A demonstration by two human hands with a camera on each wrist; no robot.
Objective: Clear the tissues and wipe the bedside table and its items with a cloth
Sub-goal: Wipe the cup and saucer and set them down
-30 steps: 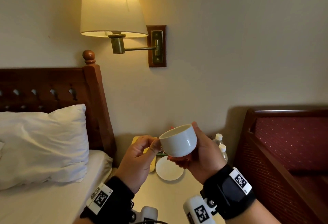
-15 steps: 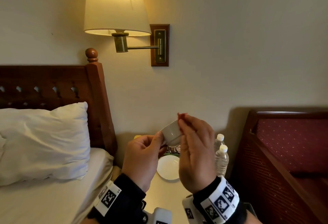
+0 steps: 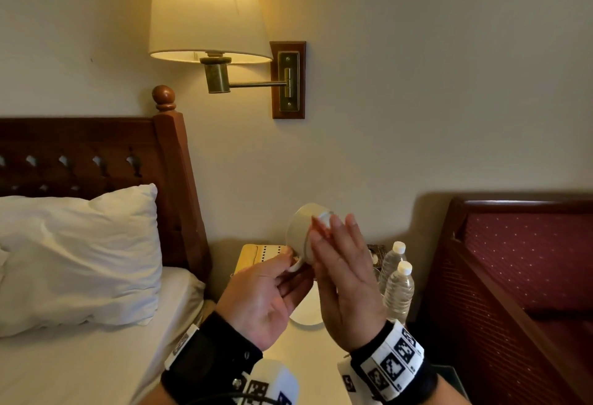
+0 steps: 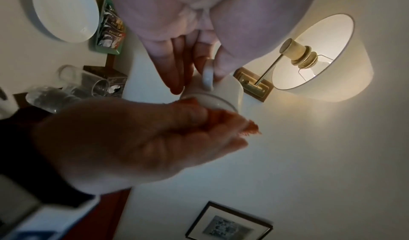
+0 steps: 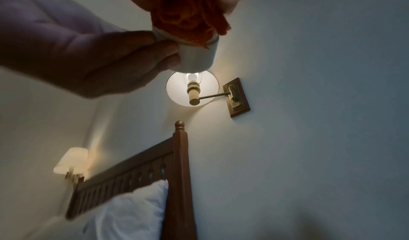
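Observation:
A white cup (image 3: 303, 231) is held in the air above the bedside table (image 3: 308, 359), tipped on its side with its mouth facing right. My left hand (image 3: 288, 273) pinches its handle, as the left wrist view shows (image 4: 208, 75). My right hand (image 3: 333, 244) holds an orange cloth (image 5: 188, 19) and presses it into the cup's mouth (image 5: 197, 56). In the head view its fingers point up and cover the rim. Only a fringe of the cloth (image 4: 250, 130) sticks out past the fingers in the left wrist view.
A white saucer (image 3: 308, 311) lies on the table under my hands. Two water bottles (image 3: 398, 292) stand at the right, a cream telephone (image 3: 260, 254) at the back, glasses (image 4: 73, 86) and a sachet tray (image 4: 110, 30) behind. Bed and pillow (image 3: 77, 254) left, red seat (image 3: 519, 276) right, lamp (image 3: 208, 10) above.
The cup went from mouth-up to lying on its side. My right hand left the cup's underside and came to its mouth with the cloth. The left hand kept the handle.

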